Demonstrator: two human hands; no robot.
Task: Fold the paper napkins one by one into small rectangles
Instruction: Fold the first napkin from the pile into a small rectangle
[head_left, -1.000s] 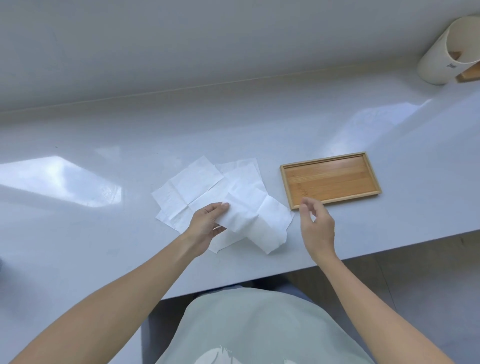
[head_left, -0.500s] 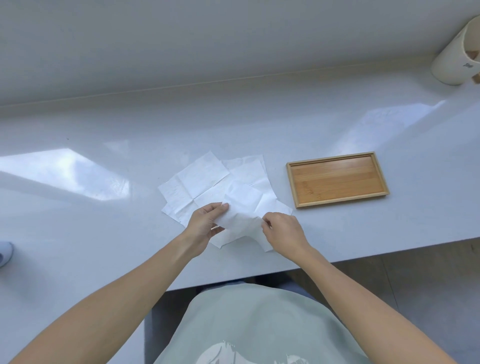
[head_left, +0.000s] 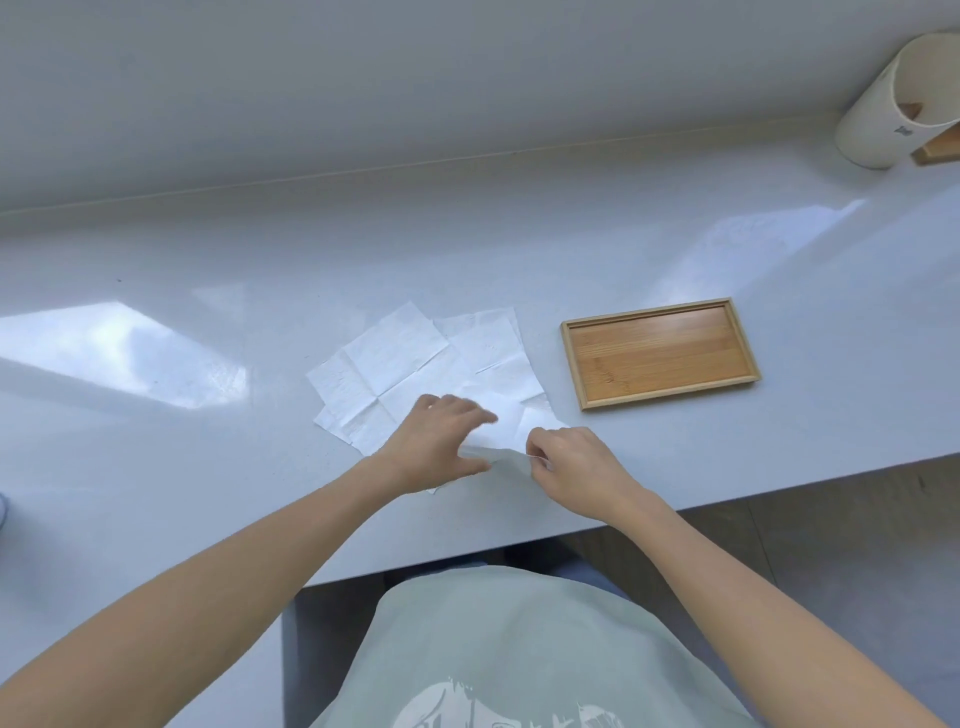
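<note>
Napkins (head_left: 415, 358) lying loose and overlapped on worktop (head_left: 208, 493), left of tray (head_left: 660, 353). Right hand (head_left: 571, 467) pinching top napkin's near edge; left hand (head_left: 441, 441) resting spread on it, fingers (head_left: 467, 410) straight, blurred. Paper looking thin, limp, tearable: best pinching corners lightly and creasing flat.

White counter (head_left: 675, 249) under napkins (head_left: 395, 358), wooden tray (head_left: 660, 353), cup (head_left: 878, 114).
</note>
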